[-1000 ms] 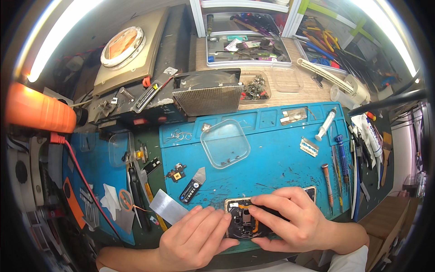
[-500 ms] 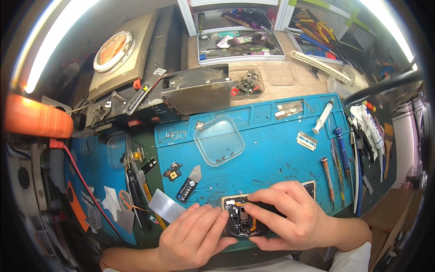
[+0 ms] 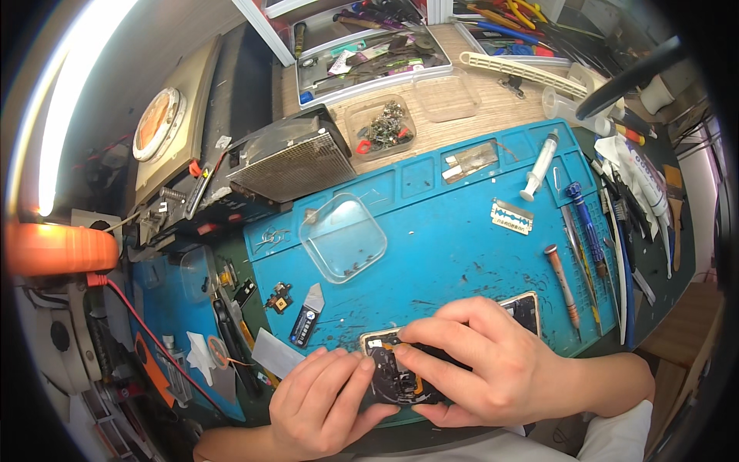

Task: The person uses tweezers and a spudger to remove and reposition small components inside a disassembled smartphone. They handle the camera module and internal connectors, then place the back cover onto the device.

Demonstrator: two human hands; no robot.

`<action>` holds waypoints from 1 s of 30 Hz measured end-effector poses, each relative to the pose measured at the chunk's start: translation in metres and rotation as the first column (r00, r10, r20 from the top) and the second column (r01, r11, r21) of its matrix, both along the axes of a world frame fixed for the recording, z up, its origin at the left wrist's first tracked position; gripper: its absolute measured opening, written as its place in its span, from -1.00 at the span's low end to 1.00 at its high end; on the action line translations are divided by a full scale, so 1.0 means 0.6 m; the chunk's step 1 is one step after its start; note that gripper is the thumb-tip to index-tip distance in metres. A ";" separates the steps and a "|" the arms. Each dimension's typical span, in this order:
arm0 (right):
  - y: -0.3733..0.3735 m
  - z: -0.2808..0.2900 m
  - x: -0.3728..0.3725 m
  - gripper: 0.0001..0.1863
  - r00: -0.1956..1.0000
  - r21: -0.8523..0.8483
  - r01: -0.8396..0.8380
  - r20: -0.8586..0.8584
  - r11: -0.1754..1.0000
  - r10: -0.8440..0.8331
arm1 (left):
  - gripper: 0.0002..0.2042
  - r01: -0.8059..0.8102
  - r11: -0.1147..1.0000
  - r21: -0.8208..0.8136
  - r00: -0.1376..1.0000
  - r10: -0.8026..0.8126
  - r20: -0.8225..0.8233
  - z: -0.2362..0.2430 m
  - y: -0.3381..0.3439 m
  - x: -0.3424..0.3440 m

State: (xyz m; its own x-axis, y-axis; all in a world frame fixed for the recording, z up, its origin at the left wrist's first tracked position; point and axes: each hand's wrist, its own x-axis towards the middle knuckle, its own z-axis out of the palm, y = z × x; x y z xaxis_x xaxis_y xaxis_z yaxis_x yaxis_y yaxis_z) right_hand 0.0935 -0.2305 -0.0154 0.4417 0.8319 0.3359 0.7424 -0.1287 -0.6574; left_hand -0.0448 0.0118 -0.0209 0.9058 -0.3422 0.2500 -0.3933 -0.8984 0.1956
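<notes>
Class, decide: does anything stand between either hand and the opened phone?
Nothing visible does. The right hand spans the opened phone, fingertips on it, and the left hand is at its left edge. The metal sheet lies on the left hand's other side, away from the phone.

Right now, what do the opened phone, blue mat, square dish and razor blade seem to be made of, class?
Opened phone: metal or plastic frame, unclear which; its pale rim looks smooth. Blue mat: probably rubber or silicone, matte, with moulded compartments. Square dish: likely clear, glossy plastic; the mat shows through, edges shine. Razor blade: likely thin steel, silvery, with cut-out slots.
</notes>
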 end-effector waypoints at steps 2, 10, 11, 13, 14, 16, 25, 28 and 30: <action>0.000 0.000 0.001 -0.37 1.000 -0.013 -0.007 0.003 1.000 0.007 | -0.41 -0.010 1.000 -0.008 1.000 0.010 0.008 -0.001 -0.002 0.000; 0.003 0.005 0.002 -0.41 0.999 -0.030 -0.027 -0.022 0.999 0.026 | -0.40 -0.011 0.999 -0.038 1.000 0.011 0.002 0.003 -0.003 0.002; 0.003 0.006 0.002 -0.42 0.999 -0.036 -0.024 -0.023 0.999 0.023 | -0.40 -0.007 0.999 -0.043 1.000 0.007 0.015 -0.001 -0.003 0.003; 0.002 0.008 0.002 -0.43 0.999 -0.050 -0.029 -0.023 0.998 0.028 | -0.42 -0.009 0.997 -0.081 1.000 0.011 0.020 -0.002 -0.006 0.008; 0.002 0.009 0.003 -0.43 0.999 -0.057 -0.032 -0.023 0.998 0.031 | -0.42 -0.010 0.995 -0.099 1.000 0.013 0.023 -0.001 -0.007 0.011; 0.002 0.010 0.001 -0.42 0.999 -0.073 -0.032 -0.014 0.997 0.031 | -0.42 -0.027 0.993 -0.113 0.999 0.029 0.019 0.000 -0.008 0.011; 0.004 0.014 -0.007 -0.35 0.999 -0.138 -0.020 0.033 0.990 0.025 | -0.38 -0.083 0.962 -0.259 0.991 0.053 -0.124 0.010 -0.006 0.017; 0.003 0.017 -0.010 -0.34 0.999 -0.150 -0.020 0.037 0.989 0.026 | -0.37 -0.080 0.953 -0.292 0.989 0.039 -0.144 0.010 -0.003 0.018; 0.002 0.018 -0.008 -0.34 0.999 -0.150 -0.024 0.031 0.988 0.029 | -0.36 -0.087 0.946 -0.311 0.987 0.040 -0.153 0.009 -0.002 0.019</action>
State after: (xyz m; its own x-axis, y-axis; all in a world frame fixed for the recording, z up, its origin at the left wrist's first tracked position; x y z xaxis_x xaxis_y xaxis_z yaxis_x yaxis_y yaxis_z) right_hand 0.0884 -0.2292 -0.0047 0.4093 0.8854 0.2204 0.7677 -0.2036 -0.6076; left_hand -0.0334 0.0104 -0.0154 0.9572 -0.2072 0.2023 -0.2845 -0.8035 0.5229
